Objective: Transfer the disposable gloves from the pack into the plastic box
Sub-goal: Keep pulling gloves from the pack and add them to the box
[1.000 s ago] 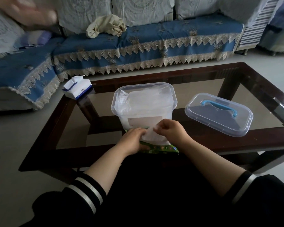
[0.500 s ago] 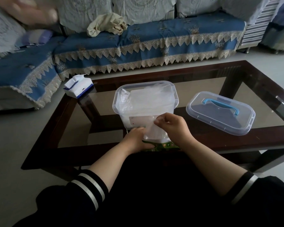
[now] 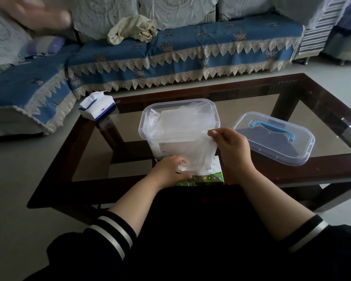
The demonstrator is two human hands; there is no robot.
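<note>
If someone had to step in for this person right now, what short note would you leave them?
Right hand pinches a clear glove half drawn from the green pack. Left hand holds the pack down at the table's near edge.
Plastic box stands open behind the pack, with gloves already inside. Its lid lies to the right.
Left: drop this glove in, empty the pack.

Both forearms bare, dark sleeves with white stripes pushed up near the elbows. Left hand (image 3: 170,169) low, knuckles up, fingers curled downward. Right hand (image 3: 230,147) raised higher, thumb and forefinger pinched together at its upper left, other fingers loosely curled. Hands near, not touching.
</note>
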